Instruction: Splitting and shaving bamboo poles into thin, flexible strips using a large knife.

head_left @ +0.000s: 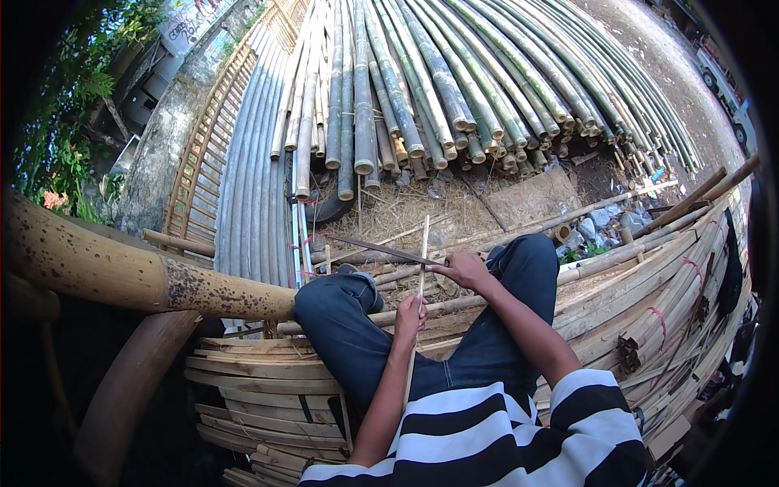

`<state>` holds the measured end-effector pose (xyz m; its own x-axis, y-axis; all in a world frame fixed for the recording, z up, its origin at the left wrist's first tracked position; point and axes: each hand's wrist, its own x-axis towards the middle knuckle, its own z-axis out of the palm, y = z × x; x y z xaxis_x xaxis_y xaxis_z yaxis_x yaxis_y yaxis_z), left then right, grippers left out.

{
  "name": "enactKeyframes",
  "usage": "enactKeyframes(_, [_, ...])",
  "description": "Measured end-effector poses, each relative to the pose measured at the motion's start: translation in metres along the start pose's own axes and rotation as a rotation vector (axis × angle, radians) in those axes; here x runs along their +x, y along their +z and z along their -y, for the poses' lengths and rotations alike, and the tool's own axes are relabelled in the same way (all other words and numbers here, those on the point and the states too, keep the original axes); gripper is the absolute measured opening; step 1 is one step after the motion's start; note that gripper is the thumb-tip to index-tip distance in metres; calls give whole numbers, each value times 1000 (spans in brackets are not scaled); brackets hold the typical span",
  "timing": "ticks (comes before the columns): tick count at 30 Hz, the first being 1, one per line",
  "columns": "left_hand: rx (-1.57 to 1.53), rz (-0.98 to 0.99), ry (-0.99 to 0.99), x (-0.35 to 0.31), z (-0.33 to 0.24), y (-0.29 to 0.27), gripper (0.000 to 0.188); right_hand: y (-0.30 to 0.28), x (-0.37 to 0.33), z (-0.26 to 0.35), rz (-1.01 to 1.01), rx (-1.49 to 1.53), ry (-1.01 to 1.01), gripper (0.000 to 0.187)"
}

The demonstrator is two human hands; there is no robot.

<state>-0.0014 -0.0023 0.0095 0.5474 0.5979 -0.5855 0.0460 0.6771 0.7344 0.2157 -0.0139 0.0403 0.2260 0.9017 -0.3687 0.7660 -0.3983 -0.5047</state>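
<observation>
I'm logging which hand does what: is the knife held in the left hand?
No, the right hand holds the knife, while the left hand grips the pale strip.

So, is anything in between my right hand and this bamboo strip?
Only the long blade in your right hand; it crosses the bamboo strip beyond your left hand. Nothing else visible stands in the way.

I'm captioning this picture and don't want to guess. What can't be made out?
Dark blade: its handle end, head view, covered by right hand.
Bamboo strip: its gripped section, head view, covered by left hand.
Bamboo poles: middle ones' far ends, head view, cut off by top edge.
</observation>
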Motion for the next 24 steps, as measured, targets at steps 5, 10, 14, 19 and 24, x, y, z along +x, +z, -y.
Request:
enactKeyframes(5, [700, -127, 294, -6, 14, -4, 25, 0, 9, -6, -126, -113, -116, 88])
enactKeyframes(10, [308, 24, 76, -11, 9, 9, 22, 6, 39, -65, -354, 216, 349, 88])
enactKeyframes(14, [-34, 178, -48, -7, -17, 5, 22, 16, 32, -39, -270, 334, 411, 88])
enactKeyframes(19, [-634, 361, -297, -11, -22, -11, 30, 16, 16, -13, -165, 314, 423, 86])
enactKeyframes(24, [-584, 454, -313, 5, -16, -15, 29, 32, 36, -53, -333, 567, 380, 80])
